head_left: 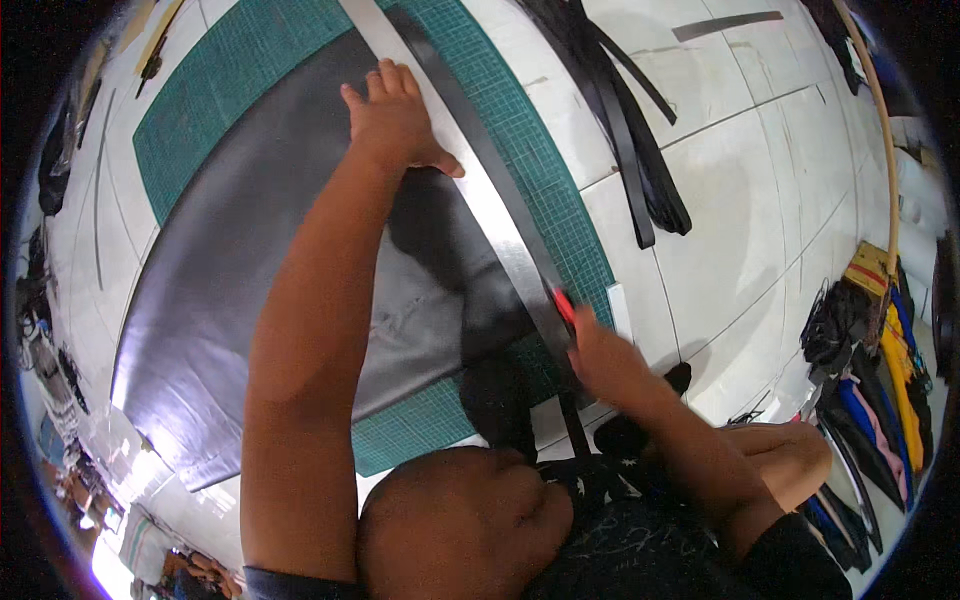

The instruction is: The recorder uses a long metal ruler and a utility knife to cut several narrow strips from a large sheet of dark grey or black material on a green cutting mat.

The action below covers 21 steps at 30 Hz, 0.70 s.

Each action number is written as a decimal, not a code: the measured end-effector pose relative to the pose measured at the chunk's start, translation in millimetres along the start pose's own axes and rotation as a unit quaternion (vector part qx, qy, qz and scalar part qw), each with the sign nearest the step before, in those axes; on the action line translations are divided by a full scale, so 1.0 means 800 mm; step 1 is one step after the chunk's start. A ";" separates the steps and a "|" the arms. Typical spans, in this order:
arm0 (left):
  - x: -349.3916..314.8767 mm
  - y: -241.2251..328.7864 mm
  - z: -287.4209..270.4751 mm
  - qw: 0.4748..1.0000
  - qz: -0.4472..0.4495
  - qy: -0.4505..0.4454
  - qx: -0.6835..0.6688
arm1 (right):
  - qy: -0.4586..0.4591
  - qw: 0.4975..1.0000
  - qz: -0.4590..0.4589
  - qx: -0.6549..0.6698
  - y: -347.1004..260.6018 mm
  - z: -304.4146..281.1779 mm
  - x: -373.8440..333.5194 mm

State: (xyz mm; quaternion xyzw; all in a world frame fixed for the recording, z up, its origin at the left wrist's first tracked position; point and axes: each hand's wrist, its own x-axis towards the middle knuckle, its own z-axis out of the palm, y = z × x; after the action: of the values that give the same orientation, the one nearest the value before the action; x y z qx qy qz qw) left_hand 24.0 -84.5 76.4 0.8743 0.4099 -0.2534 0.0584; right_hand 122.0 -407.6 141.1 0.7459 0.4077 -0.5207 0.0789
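Observation:
A sheet of black leather-like material (pixel 290 200) lies over a green cutting mat (pixel 240 75) on the floor. Along its right part runs a long metal ruler (pixel 500 225). My left hand (pixel 393 118) presses down on the ruler's upper stretch, fingers spread and thumb out to the side. Near the ruler's lower end, my right hand (pixel 612 362) is closed around a red-handled cutter (pixel 564 305), held against the ruler's right edge. A narrow dark strip of the material (pixel 455 100) shows to the right of the ruler. The cutter's blade is too small to make out.
A bundle of long black strips (pixel 625 130) lies on the white tiles to the right, with a single grey strip (pixel 728 25) beyond it. Coloured fabric pieces (pixel 890 370) are heaped at the far right. My bent knee (pixel 800 460) is close to my right forearm.

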 end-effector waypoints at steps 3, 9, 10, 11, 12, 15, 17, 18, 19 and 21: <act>0.003 -0.001 -0.001 1.000 -0.005 0.011 0.006 | -0.094 0.991 0.072 -0.055 0.048 0.031 -0.067; -0.008 -0.011 -0.009 0.999 -0.030 -0.010 0.033 | 0.086 0.996 -0.007 -0.011 0.001 -0.049 -0.046; -0.006 -0.006 -0.008 0.999 -0.027 -0.016 0.024 | 0.131 0.990 -0.044 0.000 -0.010 -0.069 -0.016; -0.004 -0.003 -0.008 0.999 -0.025 -0.021 0.017 | 0.175 0.981 -0.084 0.011 -0.023 -0.089 0.018; -0.004 -0.001 -0.005 0.999 -0.021 -0.025 0.011 | 0.201 0.974 -0.100 0.008 -0.036 -0.101 0.057; -0.007 0.004 -0.011 0.999 -0.019 -0.042 0.011 | 0.250 0.957 -0.145 0.003 -0.099 -0.147 0.167; -0.006 -0.001 -0.006 0.999 -0.025 -0.035 0.002 | 0.234 0.961 -0.146 0.032 -0.161 -0.179 0.211; -0.005 -0.005 -0.002 1.000 -0.017 -0.015 -0.006 | 0.243 0.958 -0.151 0.022 -0.186 -0.188 0.235; -0.003 -0.004 -0.001 1.000 -0.005 0.007 -0.017 | 0.255 0.955 -0.152 0.009 -0.206 -0.197 0.254; -0.006 -0.006 -0.003 1.000 -0.003 -0.001 -0.015 | 0.263 0.953 -0.148 0.016 -0.244 -0.205 0.277</act>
State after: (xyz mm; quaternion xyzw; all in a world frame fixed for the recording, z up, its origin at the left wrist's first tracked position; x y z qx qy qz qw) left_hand 19.0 -83.6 81.2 0.8720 0.4160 -0.2479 0.0715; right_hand 131.5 -74.2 88.0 0.7888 0.5114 -0.3187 -0.1212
